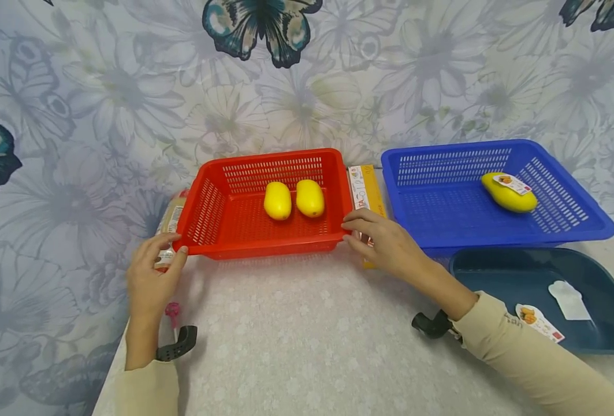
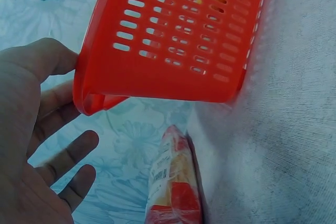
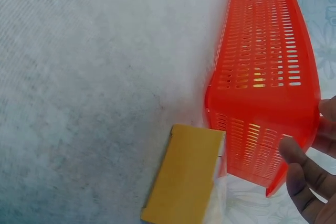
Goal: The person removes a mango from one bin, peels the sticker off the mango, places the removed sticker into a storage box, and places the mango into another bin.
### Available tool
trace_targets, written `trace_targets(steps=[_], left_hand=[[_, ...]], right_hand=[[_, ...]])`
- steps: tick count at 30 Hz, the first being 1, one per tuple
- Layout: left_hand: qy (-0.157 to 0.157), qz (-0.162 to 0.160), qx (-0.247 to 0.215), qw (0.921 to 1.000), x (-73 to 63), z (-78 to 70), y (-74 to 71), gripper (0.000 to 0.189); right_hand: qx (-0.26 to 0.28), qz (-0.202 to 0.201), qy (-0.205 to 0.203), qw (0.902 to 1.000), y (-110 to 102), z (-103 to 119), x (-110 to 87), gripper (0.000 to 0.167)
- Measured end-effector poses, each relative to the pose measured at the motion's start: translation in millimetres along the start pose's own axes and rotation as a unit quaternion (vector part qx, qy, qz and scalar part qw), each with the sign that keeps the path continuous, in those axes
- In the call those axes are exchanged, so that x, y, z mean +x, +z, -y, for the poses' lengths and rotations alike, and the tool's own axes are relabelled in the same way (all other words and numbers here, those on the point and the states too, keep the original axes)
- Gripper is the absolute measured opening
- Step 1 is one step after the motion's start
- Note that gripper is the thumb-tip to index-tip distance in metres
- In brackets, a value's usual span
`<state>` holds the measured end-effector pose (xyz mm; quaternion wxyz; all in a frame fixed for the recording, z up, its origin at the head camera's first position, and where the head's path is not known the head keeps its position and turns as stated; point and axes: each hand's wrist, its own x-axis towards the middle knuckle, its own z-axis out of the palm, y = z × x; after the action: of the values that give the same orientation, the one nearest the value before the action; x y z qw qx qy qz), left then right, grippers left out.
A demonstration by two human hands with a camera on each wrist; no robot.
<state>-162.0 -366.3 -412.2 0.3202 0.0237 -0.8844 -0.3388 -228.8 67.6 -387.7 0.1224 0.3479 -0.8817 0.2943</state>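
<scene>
Basket (image 1: 275,249) (red) between left grip (image 1: 152,271), right grip (image 1: 384,242)

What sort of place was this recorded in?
Probably an indoor tabletop workspace; the kind of room cannot be told. A flower-and-butterfly wall covering backs a pale table, where a red basket and blue basket hold yellow fruit.

A red plastic basket (image 1: 270,248), rectangular and open-topped, its walls pierced with rows of slots, sits upright on the surface (image 1: 286,323), one long side towards the person; two yellow fruits (image 1: 278,201) lie inside it; the left hand (image 1: 153,274) pinches its near left rim corner, the right hand (image 1: 382,237) its near right.
</scene>
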Motion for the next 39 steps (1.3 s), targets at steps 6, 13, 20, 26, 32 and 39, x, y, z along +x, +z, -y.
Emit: trace_targets(steps=[6, 13, 20, 26, 32, 39], left_hand=[[-0.008, -0.013, -0.025, 0.9996, -3.8, 1.6, 4.4, 0.031], [-0.020, -0.020, -0.025, 0.9993, -2.5, 4.9, 7.1, 0.030], [-0.026, -0.024, -0.030, 0.9989, -4.8, 6.2, 8.3, 0.031], [-0.025, -0.021, -0.033, 0.9989, -4.1, 4.6, 7.6, 0.031], [-0.027, -0.018, -0.034, 0.9989, -3.4, 5.0, 9.3, 0.033], [-0.048, -0.016, -0.026, 0.9984, -7.0, 6.4, 10.4, 0.033]], right_hand=[[-0.023, 0.021, 0.005, 0.9995, -8.3, 2.6, -2.2, 0.032], [-0.019, 0.032, 0.005, 0.9993, -26.4, 5.4, -12.7, 0.032], [-0.028, 0.057, 0.010, 0.9979, -45.3, 2.2, -23.4, 0.027], [-0.030, 0.074, 0.020, 0.9966, -56.8, -4.0, -33.7, 0.025], [-0.011, 0.051, 0.017, 0.9985, -63.6, -13.5, -43.0, 0.025], [-0.002, 0.008, -0.018, 0.9998, -73.9, -19.8, -48.7, 0.025]])
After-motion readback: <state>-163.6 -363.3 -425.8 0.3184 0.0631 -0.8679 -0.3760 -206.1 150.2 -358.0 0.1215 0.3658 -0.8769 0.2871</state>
